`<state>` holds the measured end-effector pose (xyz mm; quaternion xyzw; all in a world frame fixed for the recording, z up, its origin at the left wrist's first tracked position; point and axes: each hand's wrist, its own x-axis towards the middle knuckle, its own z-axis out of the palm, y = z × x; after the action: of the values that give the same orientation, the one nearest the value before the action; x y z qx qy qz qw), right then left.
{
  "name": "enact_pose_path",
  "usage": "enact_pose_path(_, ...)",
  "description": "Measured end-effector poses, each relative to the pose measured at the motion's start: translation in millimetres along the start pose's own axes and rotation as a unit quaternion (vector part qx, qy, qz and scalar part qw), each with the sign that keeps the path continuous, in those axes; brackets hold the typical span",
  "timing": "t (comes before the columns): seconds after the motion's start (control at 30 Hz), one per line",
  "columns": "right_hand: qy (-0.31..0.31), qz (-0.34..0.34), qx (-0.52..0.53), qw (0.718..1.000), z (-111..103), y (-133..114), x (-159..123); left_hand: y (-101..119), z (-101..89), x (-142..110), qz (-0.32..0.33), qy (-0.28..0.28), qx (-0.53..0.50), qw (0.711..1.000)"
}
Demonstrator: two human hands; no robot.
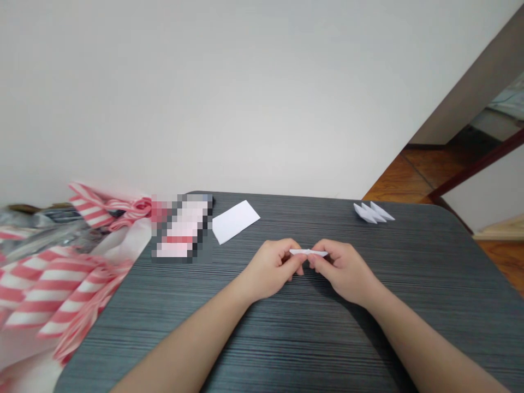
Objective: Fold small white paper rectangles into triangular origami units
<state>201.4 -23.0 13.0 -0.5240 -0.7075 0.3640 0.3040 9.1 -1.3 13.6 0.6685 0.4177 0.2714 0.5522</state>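
Note:
My left hand point(270, 267) and my right hand point(344, 270) meet above the middle of the table, each pinching one end of a narrow folded white paper strip point(308, 252). Their fingertips nearly touch beneath it, and the fingers hide its middle. Beyond my left hand lies a flat white paper rectangle point(235, 221), out of reach of my fingers. Several small pointed folded paper pieces point(371, 212) sit stacked and overlapping near the far right edge, apart from both hands.
The dark grey grained table point(426, 273) has rounded corners. A pixelated object point(180, 226) stands at its far left edge. Red-and-white striped material point(53, 289) heaps beyond the left edge. A white wall rises behind, with wooden floor point(417, 174) at the right.

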Motion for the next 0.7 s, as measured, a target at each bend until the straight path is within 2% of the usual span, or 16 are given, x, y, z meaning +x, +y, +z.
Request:
enact_pose_path(0.23, -0.002, 0.034, 0.036, 0.999, 1.5, 7.7, 0.1, -0.9, -1.3, 0.2, -0.001, 0.004, 0.014, 1.0)
enact_pose_path(0.7, 0.005, 0.029, 0.002, 1.0, -3.7, 6.2, -0.1, -8.5, -2.8, 1.9, 0.016, 0.033, 0.018, 0.999)
